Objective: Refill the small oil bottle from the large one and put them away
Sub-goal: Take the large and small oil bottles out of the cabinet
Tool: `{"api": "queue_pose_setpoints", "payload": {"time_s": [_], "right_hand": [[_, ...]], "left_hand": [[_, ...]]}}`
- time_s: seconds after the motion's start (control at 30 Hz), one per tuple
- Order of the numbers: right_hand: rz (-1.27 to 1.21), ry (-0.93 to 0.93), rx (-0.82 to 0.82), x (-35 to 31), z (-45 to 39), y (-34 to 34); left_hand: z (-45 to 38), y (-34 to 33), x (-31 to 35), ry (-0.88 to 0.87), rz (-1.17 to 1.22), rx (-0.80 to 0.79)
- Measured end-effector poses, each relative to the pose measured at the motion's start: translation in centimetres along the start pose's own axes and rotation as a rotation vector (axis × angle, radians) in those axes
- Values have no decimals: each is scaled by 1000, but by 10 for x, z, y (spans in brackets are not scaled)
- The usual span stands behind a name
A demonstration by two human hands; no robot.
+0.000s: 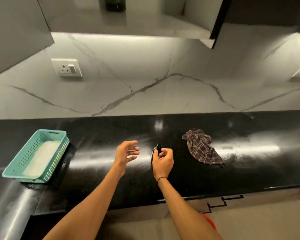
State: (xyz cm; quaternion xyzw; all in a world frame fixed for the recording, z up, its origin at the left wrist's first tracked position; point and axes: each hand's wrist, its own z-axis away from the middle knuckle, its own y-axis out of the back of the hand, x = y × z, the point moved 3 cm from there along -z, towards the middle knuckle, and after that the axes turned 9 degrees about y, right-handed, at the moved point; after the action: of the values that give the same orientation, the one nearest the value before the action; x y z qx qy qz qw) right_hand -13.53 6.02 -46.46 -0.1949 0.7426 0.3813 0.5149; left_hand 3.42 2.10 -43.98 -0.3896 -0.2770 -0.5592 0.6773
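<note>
A small dark glossy bottle stands on the black countertop, hard to make out against it. My right hand is closed around its top and near side. My left hand hovers a short way to the left of the bottle with its fingers spread and nothing in it. A dark green bottle stands on the shelf of the open upper cabinet at the top of the view; only its lower part shows.
A teal perforated basket with a pale liner sits at the counter's left. A crumpled brown plaid cloth lies right of my right hand. A wall socket is on the marble backsplash. Cabinet doors hang open overhead.
</note>
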Motion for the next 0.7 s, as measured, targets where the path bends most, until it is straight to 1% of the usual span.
{"api": "queue_pose_setpoints", "payload": {"time_s": [0.07, 0.17, 0.27, 0.33, 0.47, 0.57, 0.63, 0.7], "right_hand": [[-87, 82, 39, -27, -8, 5], [-222, 257, 74, -88, -23, 14], [-366, 432, 107, -165, -41, 24], [-458, 552, 125, -220, -48, 34], [-608, 746, 117, -320, -67, 50], [-633, 796, 82, -376, -94, 47], [-629, 770, 17, -411, -119, 37], [-587, 705, -94, -443, -144, 20]], "left_hand": [[6, -9, 24, -83, 36, -22], [21, -19, 71, -242, 84, -57], [40, -24, 126, -405, 128, -83], [57, -27, 166, -534, 146, -74], [95, -33, 243, -796, 126, -71], [115, -34, 291, -898, 100, -63], [120, -34, 318, -917, 92, -47], [120, -35, 337, -915, 96, -6]]}}
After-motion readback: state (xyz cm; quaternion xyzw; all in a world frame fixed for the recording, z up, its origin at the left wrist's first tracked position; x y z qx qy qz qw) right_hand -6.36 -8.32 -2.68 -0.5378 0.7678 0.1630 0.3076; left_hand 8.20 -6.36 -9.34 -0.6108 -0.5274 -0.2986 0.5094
